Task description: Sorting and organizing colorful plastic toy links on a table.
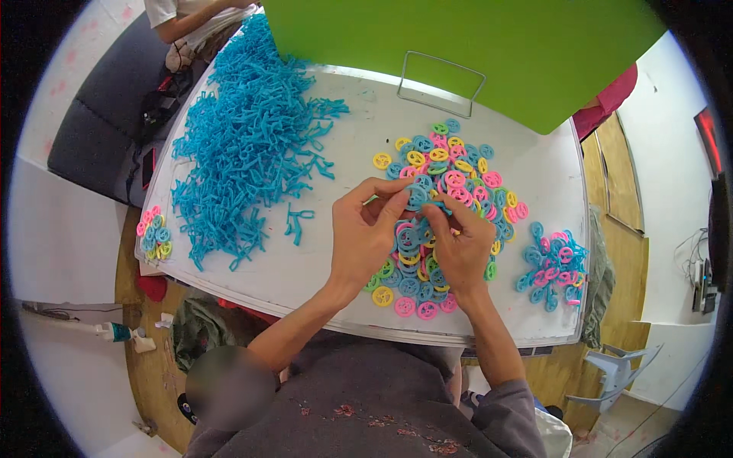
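Blue plastic, round and spoked, a wheel (417, 198) sits pinched between thumb and fingers in the grip of the left hand (360, 233). Just beside it, the grip of the right hand (464, 248) pinches a small blue plastic piece (444, 207), partly hidden by the fingers. Both hands are above a heap of pink, yellow, green and blue plastic wheels (455, 179) on the white surface (301, 294); 1 large pile of blue forked plastic pieces (244, 137) lies to the left.
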Demonstrator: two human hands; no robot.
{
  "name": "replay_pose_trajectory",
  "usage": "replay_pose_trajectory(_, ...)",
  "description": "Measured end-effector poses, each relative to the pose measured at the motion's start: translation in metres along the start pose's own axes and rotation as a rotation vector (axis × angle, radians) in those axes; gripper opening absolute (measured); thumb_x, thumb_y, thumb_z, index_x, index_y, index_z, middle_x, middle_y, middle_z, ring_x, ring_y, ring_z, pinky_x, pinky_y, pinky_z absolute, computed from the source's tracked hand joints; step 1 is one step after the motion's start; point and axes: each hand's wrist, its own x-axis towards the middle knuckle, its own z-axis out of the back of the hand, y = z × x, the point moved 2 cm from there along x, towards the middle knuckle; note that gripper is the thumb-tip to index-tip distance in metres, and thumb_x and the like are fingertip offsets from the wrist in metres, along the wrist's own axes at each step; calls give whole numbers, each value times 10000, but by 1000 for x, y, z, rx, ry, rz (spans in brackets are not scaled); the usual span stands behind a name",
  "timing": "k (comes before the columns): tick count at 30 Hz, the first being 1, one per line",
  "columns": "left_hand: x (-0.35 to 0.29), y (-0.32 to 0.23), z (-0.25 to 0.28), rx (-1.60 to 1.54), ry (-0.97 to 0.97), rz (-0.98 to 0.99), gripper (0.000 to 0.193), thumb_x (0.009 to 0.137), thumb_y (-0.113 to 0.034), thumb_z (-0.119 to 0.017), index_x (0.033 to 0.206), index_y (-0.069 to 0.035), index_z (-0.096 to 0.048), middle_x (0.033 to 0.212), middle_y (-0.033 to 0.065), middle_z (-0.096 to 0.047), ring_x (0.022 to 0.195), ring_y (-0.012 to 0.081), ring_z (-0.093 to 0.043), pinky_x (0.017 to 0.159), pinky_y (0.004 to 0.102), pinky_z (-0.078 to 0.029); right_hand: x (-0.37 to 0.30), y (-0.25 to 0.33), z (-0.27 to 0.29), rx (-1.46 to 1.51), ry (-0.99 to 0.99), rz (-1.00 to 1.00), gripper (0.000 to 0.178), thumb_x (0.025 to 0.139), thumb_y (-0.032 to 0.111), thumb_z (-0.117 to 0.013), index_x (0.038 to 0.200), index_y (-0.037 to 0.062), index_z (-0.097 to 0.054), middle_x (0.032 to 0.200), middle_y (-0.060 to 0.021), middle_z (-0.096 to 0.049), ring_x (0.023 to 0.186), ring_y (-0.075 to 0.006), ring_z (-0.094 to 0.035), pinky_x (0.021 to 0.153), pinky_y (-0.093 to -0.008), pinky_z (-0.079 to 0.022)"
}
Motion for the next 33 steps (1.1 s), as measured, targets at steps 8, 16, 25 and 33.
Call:
replay_pose_trajectory(8,-5,1,-4,9,-16,-48,151,924,-35,-540,1032,67,-565,1021,116,-617,892,179,-638,797,294,-557,-4,3,-6,171,-56,-201,163,871,107,-662,971,-19,-685,617,49,-572,543,3,-428,455,-183,-313)
replay_pose_trajectory(16,-2,1,1,65,-29,-87,80,909,17,-526,981,50,-537,984,113,-631,848,151,-645,723,273,-564,-3,5,-6,83,-57,-153,137,838,73,-684,944,-14,-688,662,23,-612,571,-11,-466,487,-189,-352)
replay_pose_trajectory(25,10,-5,13,230,149,-10,145,878,42,-548,1023,37,-563,954,81,-622,856,141,-634,760,265,-546,8,-2,9,-33,95,90,176,788,-10,-688,963,2,-683,809,-53,-666,694,-79,-575,603,-228,-459)
replay_pose_trajectory(33,-4,3,6,274,231,68,190,857,-14,-610,1047,-18,-598,941,76,-626,852,148,-619,655,272,-526,4,10,40,172,190,-242,204,817,26,-666,1020,21,-668,877,-42,-667,746,-71,-578,683,-230,-491)
